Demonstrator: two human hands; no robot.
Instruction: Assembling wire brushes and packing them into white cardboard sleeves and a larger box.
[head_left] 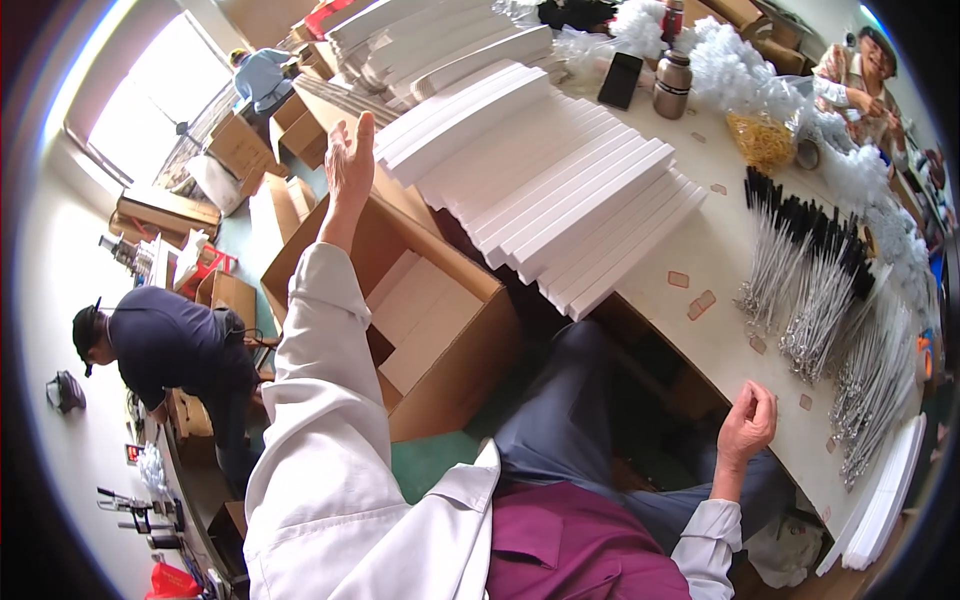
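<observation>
My left hand (350,165) is raised over the open cardboard carton (440,375), beside the left end of a row of long, narrow white boxes (540,150). Its fingers are stretched apart and hold nothing. Flat white boxes (425,310) lie inside the carton. At the table's front edge, my right hand (748,425) is loosely curled, with nothing visible in it. Beyond that hand lie bundles of thin wire-handled brushes (800,290) with black bristles.
Across the table (670,240) are a phone (620,80), a metal flask (672,85), a bag of yellow rubber bands (760,140) and heaped clear plastic bags (715,60). A person bends over (180,350) at left; others work farther off. White strips (885,500) lie at right.
</observation>
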